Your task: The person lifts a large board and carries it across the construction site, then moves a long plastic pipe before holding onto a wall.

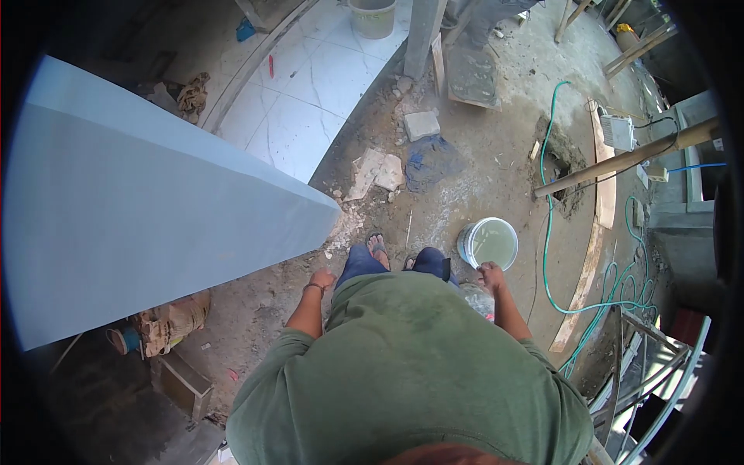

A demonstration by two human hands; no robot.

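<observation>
My left hand (322, 278) hangs beside my left thigh, its fingers curled in and nothing showing in them. A thin dark band circles that wrist. On the other side, my right hand (490, 276) is closed right at the near rim of a white bucket (463, 245) holding cloudy, pale greenish liquid (495, 242). Just below that hand shows a clear plastic bag (476, 299) with a bit of red, partly hidden by my forearm and shirt. I cannot tell what the right fingers grip.
A pale blue-grey column (170, 201) rises close on my left. Broken slabs (376, 172) and a blue sheet (430, 163) lie ahead. A wooden pole (628, 157) slants across the right, near a green hose (547, 232). White tiles (298, 85) cover the floor ahead left.
</observation>
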